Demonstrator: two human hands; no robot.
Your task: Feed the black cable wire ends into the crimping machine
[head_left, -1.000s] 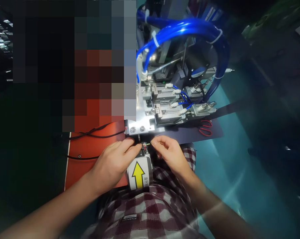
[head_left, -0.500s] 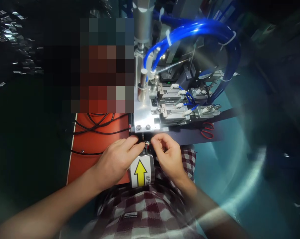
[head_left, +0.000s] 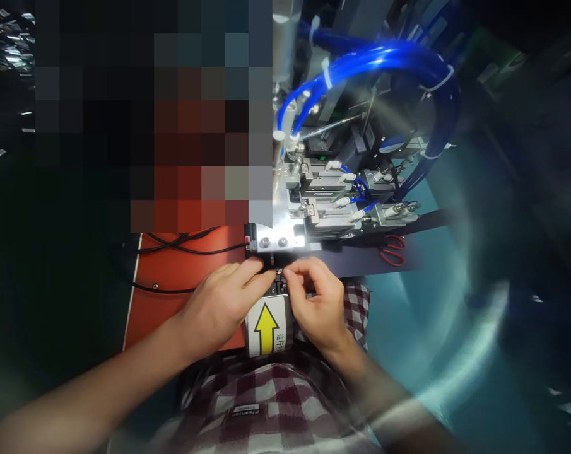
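Both hands work close together at a small dark fixture [head_left: 279, 287] at the front of a metal machine. My left hand [head_left: 223, 296] reaches in from the left, fingers bent and closed, its tips at the fixture's left side. Whatever those fingers grip is hidden. On the right, my right hand [head_left: 317, 302] is closed in a pinch of thumb and forefinger at the fixture's right edge. Anything between these tips is too small to make out. Just below the fixture is a white label [head_left: 252, 337] with a yellow arrow [head_left: 266, 328].
An orange surface [head_left: 171, 321] with black cables [head_left: 209, 250] lies to the left. Behind my hands stand a bright metal plate [head_left: 270, 236], air cylinders [head_left: 327, 214] and thick blue tubing [head_left: 384, 55]. Red-handled scissors [head_left: 393, 250] rest at the right. Part of the upper left is pixelated.
My right hand has moved slightly left, its fingertips now against the fixture, and its pinch has tightened. Red and white bits seen there before are mostly covered. My left hand has hardly moved.
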